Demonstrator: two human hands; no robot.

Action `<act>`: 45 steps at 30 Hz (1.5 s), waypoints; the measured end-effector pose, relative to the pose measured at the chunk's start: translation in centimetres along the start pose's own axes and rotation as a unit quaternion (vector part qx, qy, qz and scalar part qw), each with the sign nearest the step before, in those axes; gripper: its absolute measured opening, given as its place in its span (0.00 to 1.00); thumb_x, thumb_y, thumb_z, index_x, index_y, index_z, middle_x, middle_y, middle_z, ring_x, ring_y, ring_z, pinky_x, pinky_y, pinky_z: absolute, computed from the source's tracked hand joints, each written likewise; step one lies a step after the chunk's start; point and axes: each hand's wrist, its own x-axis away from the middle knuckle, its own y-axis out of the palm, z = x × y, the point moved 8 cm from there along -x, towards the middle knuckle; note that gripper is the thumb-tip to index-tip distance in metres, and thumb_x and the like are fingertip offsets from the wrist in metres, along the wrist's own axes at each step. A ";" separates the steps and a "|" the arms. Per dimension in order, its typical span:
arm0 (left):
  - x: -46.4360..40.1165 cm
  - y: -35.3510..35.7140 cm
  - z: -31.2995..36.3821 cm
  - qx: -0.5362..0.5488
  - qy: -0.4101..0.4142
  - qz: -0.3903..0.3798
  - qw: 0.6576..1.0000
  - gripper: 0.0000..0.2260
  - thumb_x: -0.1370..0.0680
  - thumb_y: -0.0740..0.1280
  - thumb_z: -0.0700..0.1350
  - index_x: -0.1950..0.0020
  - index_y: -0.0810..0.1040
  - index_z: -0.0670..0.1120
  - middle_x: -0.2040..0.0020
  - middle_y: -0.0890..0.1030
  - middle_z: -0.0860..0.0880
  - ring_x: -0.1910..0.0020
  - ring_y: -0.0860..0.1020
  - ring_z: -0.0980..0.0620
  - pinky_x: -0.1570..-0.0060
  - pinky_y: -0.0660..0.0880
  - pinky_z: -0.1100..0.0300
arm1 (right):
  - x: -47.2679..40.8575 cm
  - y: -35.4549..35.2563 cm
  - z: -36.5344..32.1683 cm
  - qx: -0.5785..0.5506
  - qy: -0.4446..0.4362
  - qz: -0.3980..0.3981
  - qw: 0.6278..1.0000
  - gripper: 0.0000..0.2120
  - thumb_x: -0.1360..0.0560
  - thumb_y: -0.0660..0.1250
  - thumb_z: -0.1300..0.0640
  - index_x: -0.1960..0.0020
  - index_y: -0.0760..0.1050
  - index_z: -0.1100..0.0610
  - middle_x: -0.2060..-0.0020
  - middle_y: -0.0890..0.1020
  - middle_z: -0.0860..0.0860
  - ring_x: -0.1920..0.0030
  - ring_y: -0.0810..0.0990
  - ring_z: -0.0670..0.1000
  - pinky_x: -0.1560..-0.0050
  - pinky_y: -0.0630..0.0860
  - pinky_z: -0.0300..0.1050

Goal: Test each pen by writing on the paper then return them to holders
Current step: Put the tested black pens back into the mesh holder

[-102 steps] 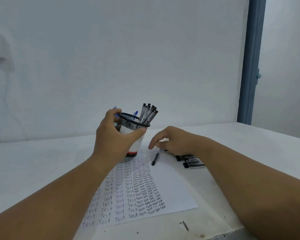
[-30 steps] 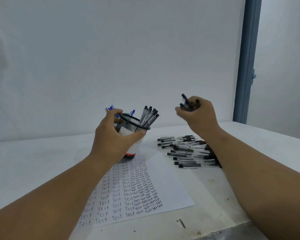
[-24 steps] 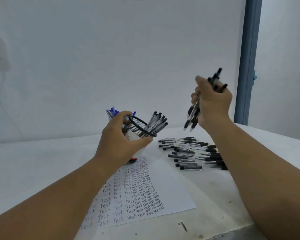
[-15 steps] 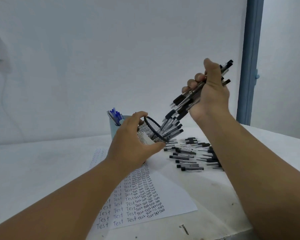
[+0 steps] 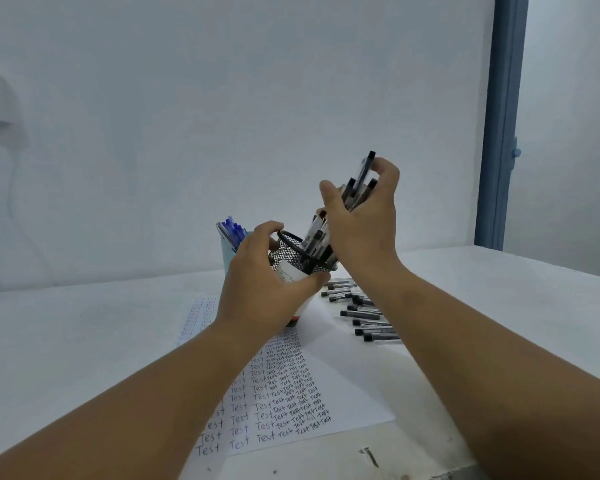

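My left hand (image 5: 264,285) grips the black mesh pen holder (image 5: 293,259), which is tilted toward the right above the paper (image 5: 329,382). My right hand (image 5: 362,220) holds a bunch of black pens (image 5: 359,183) with their lower ends inside the holder's mouth. The sheet under the holder is covered with rows of the handwritten word "Test". Several more black pens (image 5: 364,313) lie in a row on the table to the right of the sheet, partly hidden by my right forearm. Behind the mesh holder stands a light blue cup (image 5: 230,258) with blue pens (image 5: 231,230).
A white table (image 5: 84,341) runs to a white wall at the back. A blue door frame (image 5: 499,133) rises at the right. A small dark screw (image 5: 370,457) lies near the table's front edge.
My right hand lifted a bunch of black pens from the row on the table and brought them down into the mesh holder. My left hand tilted the holder to the right, uncovering the blue cup.
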 end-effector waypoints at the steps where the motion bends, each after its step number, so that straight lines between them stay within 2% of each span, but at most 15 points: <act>1: 0.0 0.0 0.0 0.001 -0.002 0.003 1.000 0.39 0.39 0.78 0.67 0.32 0.69 0.59 0.42 0.76 0.56 0.43 0.77 0.53 0.44 0.79 0.48 | 0.0 -0.2 0.6 0.012 0.021 0.004 1.000 0.25 0.22 0.71 0.53 0.32 0.60 0.48 0.61 0.80 0.47 0.63 0.81 0.40 0.61 0.76 0.32; 4: -0.1 0.0 -0.3 -0.008 -0.017 0.010 1.000 0.39 0.38 0.79 0.65 0.31 0.69 0.58 0.40 0.75 0.56 0.42 0.76 0.54 0.43 0.78 0.49 | 0.1 0.2 3.4 -0.013 0.143 -0.014 0.990 0.25 0.22 0.70 0.47 0.31 0.62 0.48 0.54 0.77 0.46 0.57 0.78 0.41 0.62 0.71 0.35; 8: -0.1 -0.5 -0.4 -0.011 -0.025 0.023 0.999 0.39 0.37 0.80 0.62 0.31 0.69 0.57 0.40 0.75 0.55 0.42 0.75 0.55 0.43 0.78 0.50 | 1.0 1.3 5.4 -0.113 0.285 -0.047 0.951 0.22 0.25 0.70 0.38 0.44 0.72 0.54 0.55 0.76 0.48 0.54 0.77 0.49 0.53 0.72 0.45; 12: -0.1 -0.5 -0.7 -0.011 -0.028 0.012 0.999 0.39 0.37 0.81 0.62 0.31 0.70 0.56 0.40 0.75 0.55 0.43 0.75 0.55 0.43 0.78 0.51 | 0.4 1.2 4.5 -0.160 0.218 -0.012 0.962 0.18 0.19 0.63 0.41 0.35 0.64 0.46 0.46 0.80 0.50 0.52 0.86 0.53 0.47 0.82 0.56; 17: -0.2 0.2 -1.4 0.021 -0.055 -0.021 0.998 0.40 0.36 0.81 0.60 0.28 0.67 0.56 0.39 0.73 0.56 0.42 0.73 0.57 0.48 0.71 0.66 | 0.5 0.5 5.2 -0.127 0.235 0.030 0.963 0.13 0.21 0.67 0.45 0.48 0.75 0.54 0.54 0.82 0.56 0.51 0.85 0.59 0.42 0.79 0.64; 20: -0.2 0.8 -2.0 0.017 -0.075 -0.049 0.996 0.37 0.38 0.77 0.67 0.32 0.72 0.56 0.40 0.76 0.55 0.43 0.77 0.56 0.42 0.77 0.55 | 0.8 1.0 4.8 -0.157 0.241 0.002 0.958 0.22 0.21 0.65 0.39 0.33 0.62 0.45 0.52 0.76 0.47 0.50 0.82 0.53 0.45 0.78 0.55; 22: 0.0 1.0 -2.2 0.025 -0.094 -0.071 0.993 0.35 0.37 0.78 0.64 0.34 0.71 0.57 0.45 0.79 0.57 0.48 0.79 0.58 0.48 0.79 0.58 | 0.9 1.1 4.0 -0.152 0.207 -0.010 0.966 0.27 0.22 0.62 0.35 0.29 0.59 0.42 0.47 0.76 0.46 0.49 0.80 0.47 0.42 0.77 0.53; 25: 0.5 0.8 -1.9 0.043 -0.107 -0.071 0.991 0.33 0.37 0.81 0.58 0.36 0.70 0.58 0.50 0.81 0.58 0.54 0.80 0.61 0.60 0.79 0.66 | 1.0 1.3 2.9 -0.132 0.159 -0.027 0.978 0.19 0.22 0.62 0.36 0.43 0.75 0.49 0.48 0.82 0.47 0.49 0.84 0.48 0.40 0.80 0.60; 27: 0.5 0.7 -1.5 0.056 -0.101 -0.051 0.992 0.32 0.37 0.82 0.57 0.39 0.71 0.57 0.52 0.81 0.58 0.56 0.80 0.64 0.57 0.79 0.65 | 0.9 1.2 2.2 -0.116 0.129 -0.022 0.985 0.17 0.22 0.65 0.40 0.48 0.78 0.53 0.52 0.83 0.47 0.52 0.86 0.49 0.41 0.80 0.61; 31: 0.8 1.3 -1.0 0.065 -0.106 -0.058 0.991 0.31 0.37 0.82 0.58 0.40 0.70 0.56 0.51 0.80 0.59 0.54 0.79 0.64 0.54 0.78 0.63 | 0.7 1.2 0.7 -0.109 0.067 -0.060 0.990 0.31 0.29 0.68 0.35 0.31 0.65 0.44 0.45 0.78 0.43 0.49 0.85 0.48 0.47 0.78 0.45; 35: 0.8 1.0 -1.0 0.068 -0.102 -0.043 0.992 0.32 0.36 0.82 0.57 0.39 0.69 0.56 0.51 0.80 0.59 0.54 0.79 0.64 0.57 0.75 0.68 | 1.5 2.7 1.8 -0.041 0.081 -0.180 0.980 0.46 0.39 0.83 0.41 0.30 0.59 0.37 0.37 0.73 0.47 0.42 0.80 0.48 0.44 0.79 0.46; 37: 0.9 0.8 -1.0 0.062 -0.094 -0.045 0.993 0.32 0.36 0.82 0.56 0.39 0.69 0.57 0.52 0.81 0.60 0.55 0.79 0.65 0.58 0.74 0.70 | 1.6 3.0 1.9 -0.031 0.075 -0.194 0.978 0.40 0.38 0.84 0.47 0.32 0.65 0.42 0.44 0.80 0.49 0.49 0.84 0.48 0.50 0.81 0.43; 40: 1.0 0.8 -0.6 0.061 -0.088 -0.044 0.993 0.31 0.37 0.82 0.56 0.41 0.69 0.57 0.53 0.80 0.61 0.56 0.79 0.68 0.58 0.73 0.71 | 0.9 2.0 1.4 -0.059 0.067 -0.116 0.989 0.22 0.27 0.77 0.50 0.38 0.72 0.48 0.54 0.84 0.51 0.59 0.84 0.47 0.58 0.80 0.43; 43: 0.9 0.9 -0.2 0.064 -0.083 -0.038 0.994 0.30 0.36 0.82 0.57 0.42 0.69 0.58 0.54 0.79 0.62 0.57 0.78 0.68 0.58 0.74 0.69 | 0.8 2.2 2.1 -0.097 0.092 -0.124 0.983 0.33 0.33 0.77 0.38 0.34 0.66 0.41 0.44 0.78 0.46 0.48 0.83 0.46 0.49 0.80 0.49; 45: 1.1 1.0 -0.2 0.064 -0.073 -0.047 0.994 0.29 0.36 0.82 0.57 0.43 0.68 0.61 0.53 0.80 0.62 0.55 0.79 0.67 0.54 0.76 0.65 | 1.4 2.8 2.3 -0.066 0.108 -0.188 0.974 0.40 0.40 0.81 0.41 0.33 0.65 0.39 0.39 0.77 0.47 0.43 0.81 0.47 0.45 0.81 0.49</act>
